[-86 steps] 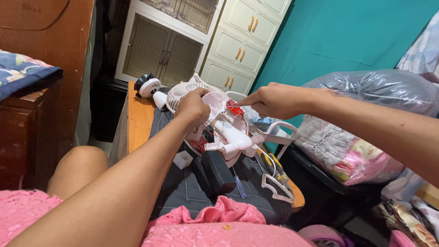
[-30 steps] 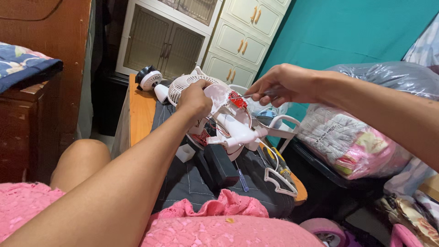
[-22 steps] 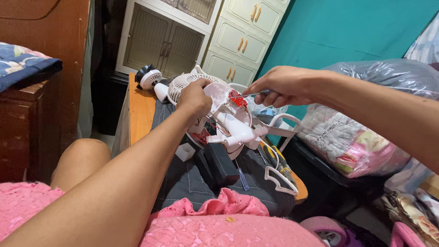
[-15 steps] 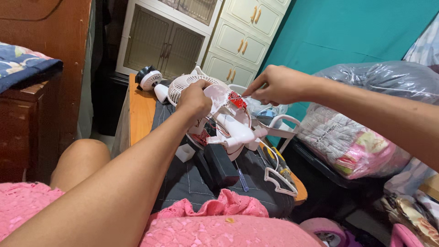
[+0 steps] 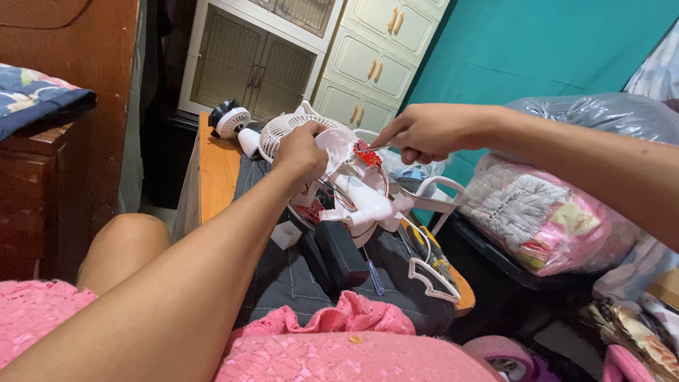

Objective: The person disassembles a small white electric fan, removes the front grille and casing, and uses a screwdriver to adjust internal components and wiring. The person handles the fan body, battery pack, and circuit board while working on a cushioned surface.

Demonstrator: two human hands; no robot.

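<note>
Fan (image 5: 332, 177), a small white one with its casing opened up, sits tilted at the middle of the view, on a dark quilted cloth (image 5: 297, 279) spread over the wooden worktop (image 5: 216, 170). Left hand (image 5: 303, 152) comes in from 7 o'clock, arm stretched long, grip clenched over the fan's round grille and housing, knuckles up. Right hand (image 5: 424, 131) reaches in from 3 o'clock, fingers pinched on a thin tool (image 5: 380, 148) whose tip meets the little red circuit board (image 5: 366, 154) at the fan's 1 o'clock edge. Thin wires loop under the board.

Around it: a black block (image 5: 341, 253) lies just below the fan at 6 o'clock, with a blue-handled screwdriver (image 5: 373, 276) beside it and a loose white plastic frame (image 5: 431, 276) out at 4 o'clock. A black-and-white round part (image 5: 230, 120) sits at 10 o'clock near the worktop's far end. Bagged bedding (image 5: 544, 212) is piled at 3 o'clock, under the right forearm. Cream cabinets (image 5: 339, 56) stand behind at 12.
</note>
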